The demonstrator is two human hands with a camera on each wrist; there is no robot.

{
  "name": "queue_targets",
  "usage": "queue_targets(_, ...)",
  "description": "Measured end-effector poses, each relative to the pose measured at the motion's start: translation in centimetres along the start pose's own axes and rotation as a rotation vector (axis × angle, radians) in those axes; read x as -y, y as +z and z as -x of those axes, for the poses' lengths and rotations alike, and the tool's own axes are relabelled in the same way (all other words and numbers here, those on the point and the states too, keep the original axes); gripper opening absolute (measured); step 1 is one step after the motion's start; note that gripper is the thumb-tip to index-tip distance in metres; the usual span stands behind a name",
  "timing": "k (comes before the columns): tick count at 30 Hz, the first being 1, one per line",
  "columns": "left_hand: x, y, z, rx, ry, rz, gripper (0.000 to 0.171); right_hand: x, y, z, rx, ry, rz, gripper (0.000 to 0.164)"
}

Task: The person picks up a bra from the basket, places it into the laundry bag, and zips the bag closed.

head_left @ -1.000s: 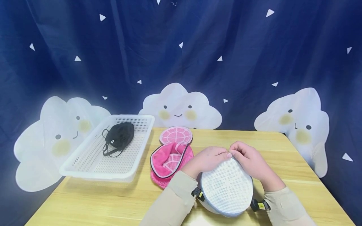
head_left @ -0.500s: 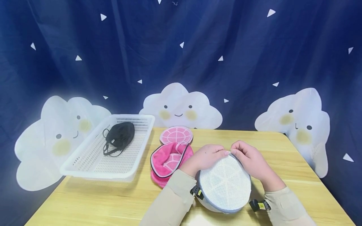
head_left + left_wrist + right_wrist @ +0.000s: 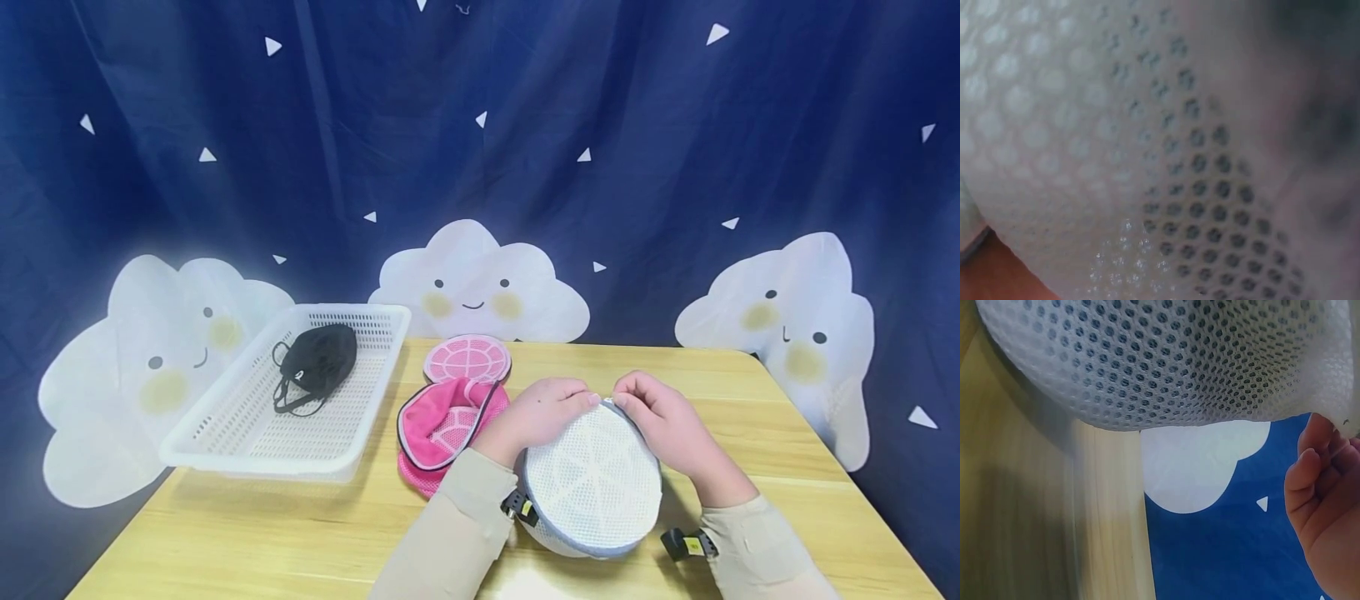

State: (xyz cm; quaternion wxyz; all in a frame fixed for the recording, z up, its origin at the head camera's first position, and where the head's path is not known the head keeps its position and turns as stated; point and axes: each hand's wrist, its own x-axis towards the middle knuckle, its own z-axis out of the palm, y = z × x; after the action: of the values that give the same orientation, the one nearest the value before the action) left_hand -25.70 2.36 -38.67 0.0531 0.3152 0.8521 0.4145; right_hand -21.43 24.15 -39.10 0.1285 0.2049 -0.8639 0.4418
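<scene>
A round white mesh laundry bag (image 3: pixel 592 487) with a grey-blue rim stands tilted toward me on the table. My left hand (image 3: pixel 536 417) grips the bag's upper left edge, its thumb on the rim and its other fingers partly hidden behind. With curled fingers, my right hand (image 3: pixel 663 421) pinches the rim at the top, a short way right of the left thumb. Whatever lies between its fingertips is too small to tell. White mesh (image 3: pixel 1041 125) fills most of the left wrist view. In the right wrist view, the right hand's curled fingers (image 3: pixel 1307 472) meet the bag's edge.
A pink mesh laundry bag (image 3: pixel 427 433) lies with its mouth gaping left of the left hand, a round pink mesh piece (image 3: pixel 467 360) behind it. Further left, a white plastic basket (image 3: pixel 375 417) holds a black pouch (image 3: pixel 318 362) with cords. A blue curtain (image 3: pixel 480 183) hangs behind the table.
The white mesh bag has shifted slightly left and away from me. My left hand has slid left, widening the gap to the right hand, which has risen very slightly.
</scene>
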Motion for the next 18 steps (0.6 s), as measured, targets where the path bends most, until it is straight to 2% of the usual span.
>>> queue_targets(9,-0.29,-0.21,0.09,-0.086,-0.047,0.015,0.026,0.00,-0.07,-0.01,-0.064,0.022,0.008,0.009)
queue_targets(14,-0.34,-0.08,0.12,-0.071,-0.022,0.039,0.022,0.00,-0.13,-0.05,-0.078,0.031,0.001,0.009)
queue_targets(18,-0.31,-0.03,0.22,-0.032,0.006,0.059,0.027,-0.07,-0.15,-0.07,-0.088,0.031,0.020,0.011)
